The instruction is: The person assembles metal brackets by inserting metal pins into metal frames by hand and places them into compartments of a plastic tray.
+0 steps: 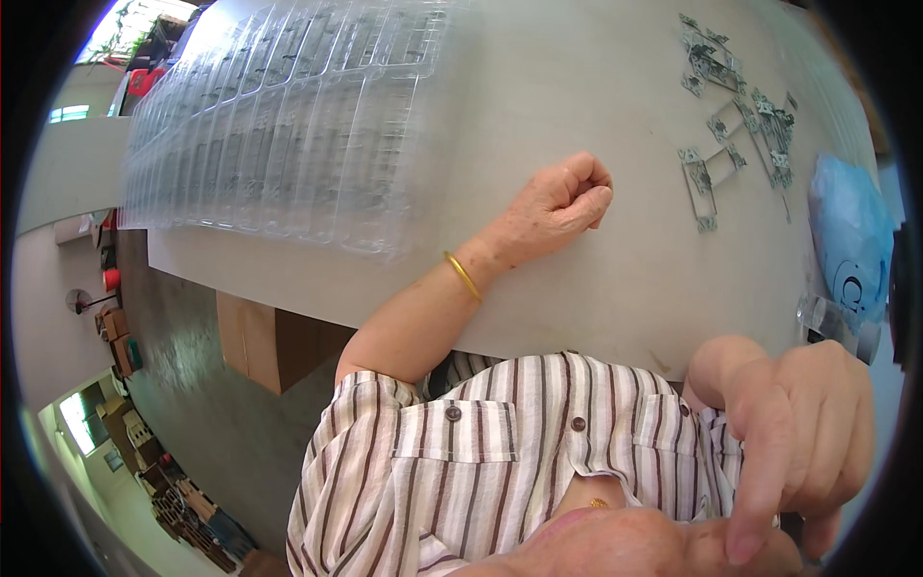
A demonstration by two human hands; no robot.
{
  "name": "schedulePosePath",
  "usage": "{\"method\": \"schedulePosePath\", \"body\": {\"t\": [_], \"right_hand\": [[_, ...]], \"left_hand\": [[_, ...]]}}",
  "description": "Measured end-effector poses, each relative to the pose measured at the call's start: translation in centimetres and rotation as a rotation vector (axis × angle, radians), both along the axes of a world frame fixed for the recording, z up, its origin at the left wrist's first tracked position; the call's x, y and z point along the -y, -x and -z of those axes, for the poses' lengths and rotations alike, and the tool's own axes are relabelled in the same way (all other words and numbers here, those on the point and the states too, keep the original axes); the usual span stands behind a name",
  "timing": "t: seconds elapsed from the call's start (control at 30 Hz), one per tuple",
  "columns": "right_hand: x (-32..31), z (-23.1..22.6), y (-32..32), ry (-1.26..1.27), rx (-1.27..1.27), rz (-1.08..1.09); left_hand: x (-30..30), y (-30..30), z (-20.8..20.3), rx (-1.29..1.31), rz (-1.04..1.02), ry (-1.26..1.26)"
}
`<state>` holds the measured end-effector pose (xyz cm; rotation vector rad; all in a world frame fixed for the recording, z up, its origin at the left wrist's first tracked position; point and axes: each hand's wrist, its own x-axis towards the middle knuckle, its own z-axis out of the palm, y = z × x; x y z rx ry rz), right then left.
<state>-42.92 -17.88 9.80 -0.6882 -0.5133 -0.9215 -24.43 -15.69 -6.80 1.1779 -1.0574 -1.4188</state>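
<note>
My left hand (562,207) rests on the pale table top as a loose fist, with nothing showing in it; a gold bangle circles the wrist. To its right lie several small flat, narrow pieces (700,192) with clear middles and grey patterned ends, some in a heap. My right hand (808,423) is lifted close in front of me at the lower right, off the table. Its fingers point downward, the index finger apart from the others, and no object shows in it. Left of my left hand, a clear ribbed plastic tray (370,163) holds rows of greyish pieces.
A blue plastic bag (851,231) sits at the table's right edge, with a clear plastic bottle (832,317) beside it. Under the table's left side stands a cardboard box (255,341). A fan (79,301) and stacked boxes line the far left of the room.
</note>
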Motion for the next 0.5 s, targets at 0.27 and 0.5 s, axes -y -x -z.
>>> {"method": "schedulePosePath", "body": {"t": [0.27, 0.5], "right_hand": [[3.0, -0.2, -0.9, 0.163, 0.03, -0.25], [3.2, 1.1, -0.5, 0.369, -0.15, -0.201]], "left_hand": [[-0.1, -0.1, 0.6, 0.06, -0.003, 0.053], [-0.5, -0.1, 1.0, -0.118, -0.045, 0.031]]}}
